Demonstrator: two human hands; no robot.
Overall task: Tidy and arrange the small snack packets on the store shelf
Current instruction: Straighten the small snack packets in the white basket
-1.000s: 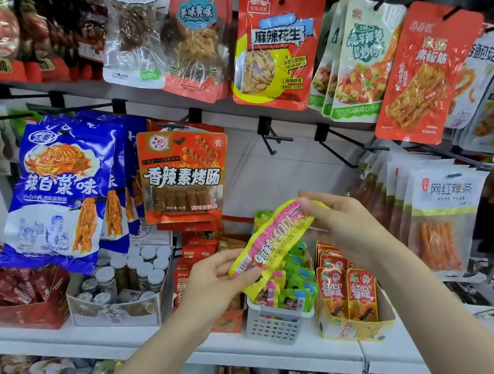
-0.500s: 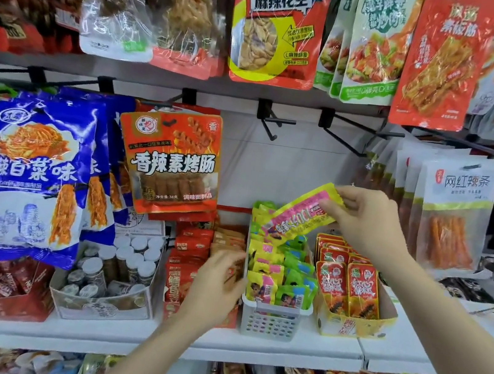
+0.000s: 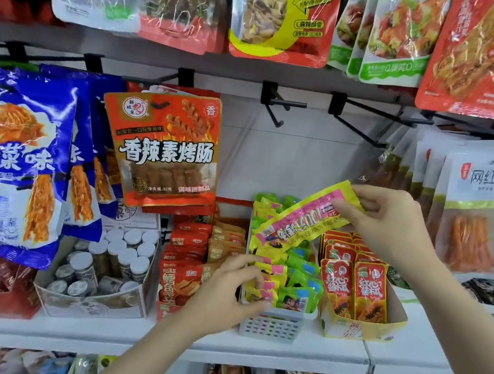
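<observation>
My right hand [image 3: 388, 223] pinches the upper end of a long yellow-and-pink snack packet [image 3: 302, 219], which slants down to the left over a small white mesh basket [image 3: 270, 324]. The basket holds several small yellow, pink and green packets [image 3: 296, 277] standing upright. My left hand [image 3: 228, 294] reaches into the basket's front left corner, and its curled fingers touch the yellow packets there. Whether it grips one is hidden.
Right of the basket stands a yellow box of red packets [image 3: 352, 287]; left of it are red and orange packets [image 3: 190, 252] and a tray of white-capped jars [image 3: 111, 259]. Large bags hang on black pegs [image 3: 280, 103] above the white shelf [image 3: 293, 352].
My left hand let go of the long packet's lower end and moved down to the basket. My right hand lowered the packet and tilted it flatter. The camera moved closer.
</observation>
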